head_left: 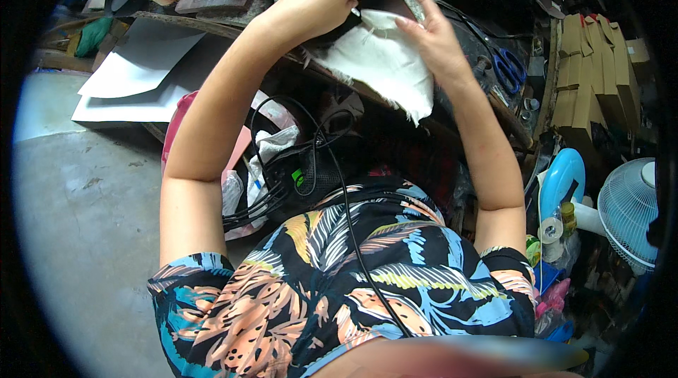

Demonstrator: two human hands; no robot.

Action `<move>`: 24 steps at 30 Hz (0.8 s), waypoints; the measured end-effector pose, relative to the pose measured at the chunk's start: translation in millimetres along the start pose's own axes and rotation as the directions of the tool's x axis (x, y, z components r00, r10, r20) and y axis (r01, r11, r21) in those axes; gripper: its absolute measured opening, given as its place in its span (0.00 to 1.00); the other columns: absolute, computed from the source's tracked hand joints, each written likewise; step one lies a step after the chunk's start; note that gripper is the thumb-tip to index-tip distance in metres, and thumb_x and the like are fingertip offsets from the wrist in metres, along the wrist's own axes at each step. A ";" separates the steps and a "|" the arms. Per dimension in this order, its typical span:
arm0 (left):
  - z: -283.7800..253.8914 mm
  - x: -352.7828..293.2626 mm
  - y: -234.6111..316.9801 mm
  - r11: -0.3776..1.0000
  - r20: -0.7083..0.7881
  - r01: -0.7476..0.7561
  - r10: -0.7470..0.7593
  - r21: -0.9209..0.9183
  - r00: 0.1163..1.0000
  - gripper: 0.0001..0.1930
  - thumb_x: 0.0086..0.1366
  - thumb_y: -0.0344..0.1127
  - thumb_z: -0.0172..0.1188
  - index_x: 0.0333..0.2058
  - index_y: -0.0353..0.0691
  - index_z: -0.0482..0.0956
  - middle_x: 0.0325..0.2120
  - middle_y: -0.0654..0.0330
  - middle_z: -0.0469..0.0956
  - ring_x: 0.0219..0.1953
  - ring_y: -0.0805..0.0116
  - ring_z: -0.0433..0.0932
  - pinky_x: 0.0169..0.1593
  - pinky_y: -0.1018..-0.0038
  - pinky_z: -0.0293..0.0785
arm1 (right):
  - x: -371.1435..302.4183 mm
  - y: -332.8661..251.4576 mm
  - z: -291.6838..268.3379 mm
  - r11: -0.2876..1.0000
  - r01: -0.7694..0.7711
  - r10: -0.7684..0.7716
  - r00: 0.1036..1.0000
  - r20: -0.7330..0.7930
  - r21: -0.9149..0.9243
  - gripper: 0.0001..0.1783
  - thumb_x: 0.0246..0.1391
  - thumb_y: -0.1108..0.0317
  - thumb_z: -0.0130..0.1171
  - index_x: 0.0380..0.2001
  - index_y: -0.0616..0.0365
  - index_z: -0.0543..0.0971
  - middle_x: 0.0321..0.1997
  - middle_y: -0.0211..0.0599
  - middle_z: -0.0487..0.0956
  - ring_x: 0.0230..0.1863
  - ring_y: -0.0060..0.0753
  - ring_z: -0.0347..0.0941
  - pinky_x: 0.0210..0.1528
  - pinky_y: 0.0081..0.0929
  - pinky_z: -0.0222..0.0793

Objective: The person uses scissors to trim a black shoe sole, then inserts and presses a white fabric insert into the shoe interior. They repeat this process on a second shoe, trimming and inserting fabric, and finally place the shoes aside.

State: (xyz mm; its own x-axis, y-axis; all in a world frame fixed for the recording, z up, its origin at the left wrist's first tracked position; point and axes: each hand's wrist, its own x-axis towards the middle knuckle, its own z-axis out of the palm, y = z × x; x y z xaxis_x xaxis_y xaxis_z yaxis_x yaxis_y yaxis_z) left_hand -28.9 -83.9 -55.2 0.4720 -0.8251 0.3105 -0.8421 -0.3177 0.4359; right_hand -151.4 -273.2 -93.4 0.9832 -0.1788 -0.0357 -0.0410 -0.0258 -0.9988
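My left hand (328,0) is raised above the cluttered bench, its fingers pinched together. A small white bit shows at its fingertips, too small to name. To its right, a white cloth (385,60) with frayed edges hangs down over the bench's near edge. My right hand (438,39) has its thumb over the cloth's folded upper edge, holding it at the right side. The index finger of that hand points up, away from the cloth. Its other fingers are partly hidden.
Blue-handled scissors (508,71) lie right of my right hand. White sheets (141,60) stick out at the left. Black cables (314,141) loop in front of my body. Brown cardboard boxes (590,74) and a fan (628,201) stand at the right.
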 end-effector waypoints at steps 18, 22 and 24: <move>37.4 0.5 -7.6 0.981 0.138 0.069 -0.044 -0.182 0.989 0.43 0.50 0.36 0.74 0.63 0.36 0.63 0.52 0.39 0.74 0.56 0.47 0.75 0.59 0.62 0.73 | 19.6 7.1 -24.8 0.677 0.164 -0.362 0.923 -0.131 -0.718 0.20 0.53 0.75 0.60 0.51 0.59 0.72 0.27 0.36 0.81 0.28 0.28 0.78 0.35 0.24 0.73; 38.9 -8.3 -1.5 0.984 0.142 0.094 -0.073 -0.150 0.987 0.35 0.56 0.35 0.72 0.60 0.35 0.67 0.51 0.43 0.76 0.56 0.50 0.75 0.62 0.63 0.70 | 19.0 8.6 -29.4 0.725 0.077 -0.270 0.946 -0.179 -0.684 0.19 0.51 0.74 0.61 0.48 0.60 0.72 0.26 0.34 0.79 0.28 0.23 0.76 0.34 0.22 0.71; 36.4 -8.2 0.5 0.997 0.133 -0.009 0.020 -0.078 0.991 0.24 0.55 0.36 0.71 0.51 0.41 0.77 0.48 0.48 0.76 0.52 0.51 0.76 0.58 0.64 0.72 | 20.3 3.5 -33.0 0.697 0.126 -0.276 0.956 -0.102 -0.706 0.19 0.52 0.72 0.63 0.48 0.60 0.73 0.27 0.32 0.79 0.28 0.22 0.75 0.34 0.21 0.71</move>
State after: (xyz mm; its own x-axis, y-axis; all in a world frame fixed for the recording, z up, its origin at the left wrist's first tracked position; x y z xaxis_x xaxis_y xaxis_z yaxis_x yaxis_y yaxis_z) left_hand -42.8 -94.3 -88.2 0.4167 -0.8858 0.2041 -0.8234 -0.2726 0.4976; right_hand -137.4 -309.4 -96.5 0.9329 -0.2640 0.2450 -0.0302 -0.7351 -0.6772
